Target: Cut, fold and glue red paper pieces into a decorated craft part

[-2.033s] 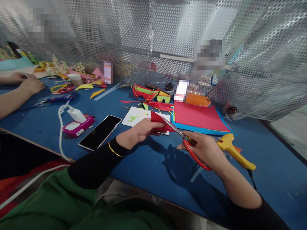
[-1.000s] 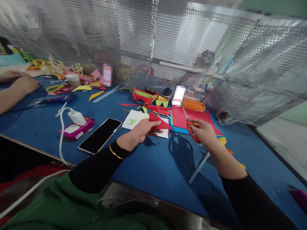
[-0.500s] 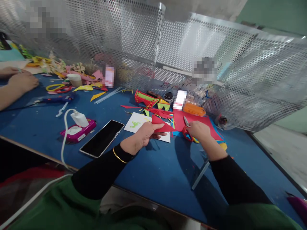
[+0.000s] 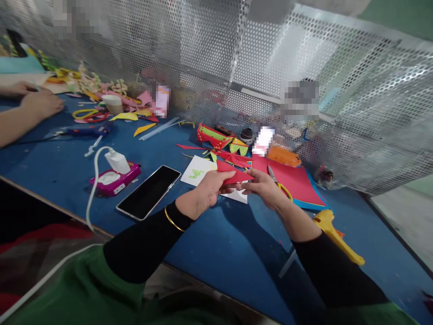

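My left hand (image 4: 210, 185) grips a red pointed sheet piece (image 4: 232, 171), with the thumb on top and the fingers beneath. At its right tip, my right hand (image 4: 265, 186) pinches the same piece between thumb and fingers. Whether it is paper or foam I cannot tell. Just behind the right hand, scissors (image 4: 271, 174) lie on a stack of red and blue sheets (image 4: 304, 183), partly hidden by the hand. A white card (image 4: 192, 171) with a green drawing lies under and beyond my left hand.
Red and green cut-out glasses (image 4: 213, 137) stand behind scraps. A black phone (image 4: 150, 192) and pink power socket (image 4: 117, 178) lie left, a yellow glue gun (image 4: 338, 234) right. Perforated metal panels (image 4: 203, 58) close the back. Another person's hands (image 4: 40, 101) are at far left.
My right hand has let go of the scissors, which now lie on the sheets, and has moved left to the tip of the red piece. The view has shifted slightly.
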Demonstrator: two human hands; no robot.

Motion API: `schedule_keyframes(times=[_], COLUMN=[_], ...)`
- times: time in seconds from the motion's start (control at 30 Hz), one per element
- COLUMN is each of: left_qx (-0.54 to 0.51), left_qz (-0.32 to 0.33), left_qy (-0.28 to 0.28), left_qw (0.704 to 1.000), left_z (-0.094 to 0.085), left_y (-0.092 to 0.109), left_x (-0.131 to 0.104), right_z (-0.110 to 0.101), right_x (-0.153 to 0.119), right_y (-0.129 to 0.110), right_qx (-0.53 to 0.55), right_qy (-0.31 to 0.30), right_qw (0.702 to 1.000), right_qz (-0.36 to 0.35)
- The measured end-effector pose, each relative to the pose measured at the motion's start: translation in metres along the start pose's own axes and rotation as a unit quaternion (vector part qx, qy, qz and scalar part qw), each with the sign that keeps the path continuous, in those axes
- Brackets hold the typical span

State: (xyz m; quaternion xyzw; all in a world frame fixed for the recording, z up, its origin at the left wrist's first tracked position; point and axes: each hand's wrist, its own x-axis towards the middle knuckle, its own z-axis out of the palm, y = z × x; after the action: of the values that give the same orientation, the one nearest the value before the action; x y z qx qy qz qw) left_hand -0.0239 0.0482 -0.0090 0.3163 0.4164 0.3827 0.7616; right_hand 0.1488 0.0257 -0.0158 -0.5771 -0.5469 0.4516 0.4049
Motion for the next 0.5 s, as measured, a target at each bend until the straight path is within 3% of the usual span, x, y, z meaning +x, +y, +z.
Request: schedule_keyframes(times=[0.13, 0.3, 0.5], left_qx=[-0.031, -0.07, -0.097], left_qz=[-0.015, -0.003, 0.014], left_qy=[-0.002, 0.029, 0.096], left_qw=[0.999, 0.997, 0.991], left_z=[-0.001, 0.0, 0.001], left_y=[-0.001, 0.0, -0.002], left_x=[0.002, 0.002, 0.002], right_z=[0.006, -0.005, -0.03], right_x=[0.001, 0.015, 0.072], right_y=[0.0, 0.008, 0.011], right_qx=[0.062, 0.017, -0.123], right_qy=[-0.008, 0.008, 0.089], right_qw=[0.998, 1.0, 0.987], right_qz=[-0.01, -0.012, -0.058])
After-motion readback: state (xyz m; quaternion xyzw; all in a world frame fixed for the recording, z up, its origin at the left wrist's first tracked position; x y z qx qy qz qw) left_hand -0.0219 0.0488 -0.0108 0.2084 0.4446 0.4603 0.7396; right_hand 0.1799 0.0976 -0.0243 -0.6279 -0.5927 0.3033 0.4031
